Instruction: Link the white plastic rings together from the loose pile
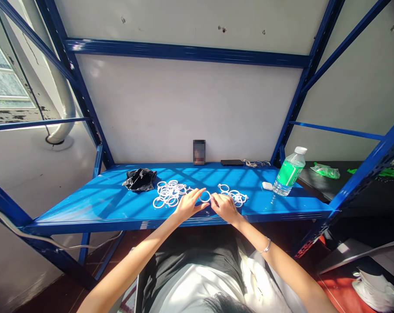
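Between my two hands, just above the front part of the blue table, is a white ring (205, 201). My left hand (189, 204) is closed on the ring's left side with thumb and fingers. At the ring's right edge my right hand (225, 208) has its fingertips pinched together; whatever they hold is too small to make out. A pile of white rings (169, 194) lies left of my left hand. Beyond my right hand lies a smaller group of white rings (238, 198), partly hidden by that hand.
On the blue table (102, 204) lies a crumpled black plastic bag (140, 179). A water bottle (288, 174) stands at the right beside a small white case (267, 186). Along the back are a dark box (199, 152), a black flat device (232, 162) and a cable (256, 164). Blue posts frame the table.
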### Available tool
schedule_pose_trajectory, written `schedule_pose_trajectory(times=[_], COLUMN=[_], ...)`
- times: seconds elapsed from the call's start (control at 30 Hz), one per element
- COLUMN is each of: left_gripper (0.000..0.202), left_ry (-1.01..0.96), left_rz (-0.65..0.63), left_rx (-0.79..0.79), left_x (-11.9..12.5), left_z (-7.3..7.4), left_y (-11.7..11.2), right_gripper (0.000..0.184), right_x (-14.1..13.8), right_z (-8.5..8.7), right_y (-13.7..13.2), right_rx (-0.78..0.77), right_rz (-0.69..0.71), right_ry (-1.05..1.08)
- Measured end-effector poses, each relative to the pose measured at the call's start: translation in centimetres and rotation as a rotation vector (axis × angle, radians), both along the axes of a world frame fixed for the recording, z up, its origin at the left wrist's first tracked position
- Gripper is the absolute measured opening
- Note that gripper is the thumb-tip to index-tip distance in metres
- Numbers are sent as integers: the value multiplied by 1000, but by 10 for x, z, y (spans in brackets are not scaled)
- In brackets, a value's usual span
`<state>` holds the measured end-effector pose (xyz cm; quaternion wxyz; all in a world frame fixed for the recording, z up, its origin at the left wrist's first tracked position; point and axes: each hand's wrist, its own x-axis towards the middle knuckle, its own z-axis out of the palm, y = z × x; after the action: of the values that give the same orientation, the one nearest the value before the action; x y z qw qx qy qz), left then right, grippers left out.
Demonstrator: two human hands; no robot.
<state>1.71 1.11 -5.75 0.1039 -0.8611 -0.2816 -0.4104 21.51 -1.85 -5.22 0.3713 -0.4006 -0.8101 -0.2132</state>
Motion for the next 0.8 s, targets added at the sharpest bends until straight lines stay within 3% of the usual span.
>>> schedule_pose_trajectory(times=[0.23, 0.43, 0.8], left_gripper=[32, 43, 44], left_ry=[45, 76, 70], left_rz=[-50, -14, -10], left_rx=[-65, -89, -62], left_x=[-2, -1, 0], left_z=[3, 2, 6], left_y=[-1, 1, -3], right_gripper=[28, 29, 27], right_x=[1, -1, -1], right_z=[1, 2, 3], right_y=[0, -2, -3], right_rx=[-68, -89, -117], right_rz=[2, 11, 25], right_ry=[36, 11, -5])
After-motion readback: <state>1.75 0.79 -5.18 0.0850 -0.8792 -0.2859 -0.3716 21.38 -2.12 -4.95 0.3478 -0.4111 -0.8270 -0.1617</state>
